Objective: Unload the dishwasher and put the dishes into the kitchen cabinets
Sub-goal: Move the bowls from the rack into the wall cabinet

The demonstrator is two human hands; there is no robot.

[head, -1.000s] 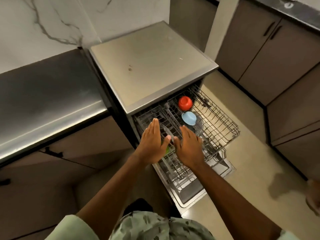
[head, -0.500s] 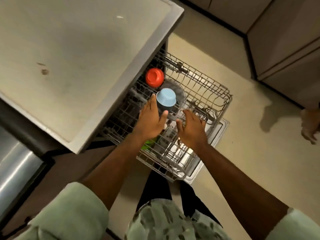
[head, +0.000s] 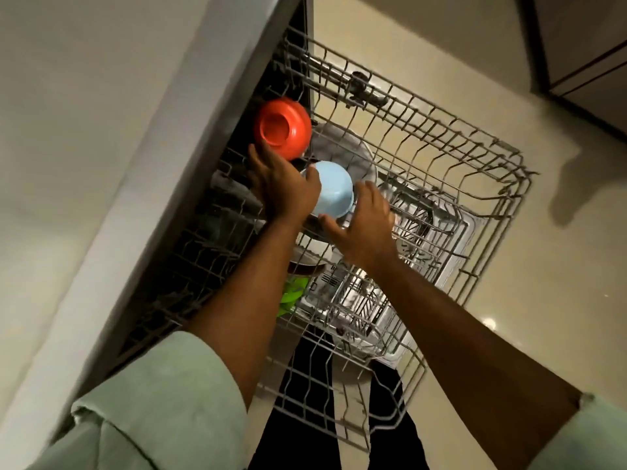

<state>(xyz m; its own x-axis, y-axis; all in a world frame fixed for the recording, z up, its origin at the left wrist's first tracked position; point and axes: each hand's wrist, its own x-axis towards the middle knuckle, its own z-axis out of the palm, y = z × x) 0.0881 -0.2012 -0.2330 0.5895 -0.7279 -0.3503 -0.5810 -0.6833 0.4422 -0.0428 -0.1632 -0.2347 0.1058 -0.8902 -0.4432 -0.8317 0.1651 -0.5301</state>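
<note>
The dishwasher's wire upper rack [head: 492,147] is pulled out below me. An orange bowl [head: 288,127] lies upside down at its far left, and a light blue bowl [head: 334,188] lies upside down just in front of it. My left hand [head: 281,188] reaches in with straight fingers beside the orange bowl, its thumb against the blue bowl's left side. My right hand [head: 363,225] is spread open on the blue bowl's right, thumb at its lower rim. Neither hand has closed round a bowl. A grey plate [head: 346,150] stands behind the blue bowl.
The dishwasher's flat steel top [head: 101,130] overhangs the rack on the left. Under the rack, the lower rack holds a white plate [head: 312,256], a green item [head: 293,293] and a cutlery basket [head: 356,303]. Dark cabinet doors [head: 583,39] stand at the far right across the beige floor [head: 526,300].
I have leaned in over the rack. Both hands moved forward from the rack's near part until they flank the blue bowl; the left fingers now reach the orange bowl.
</note>
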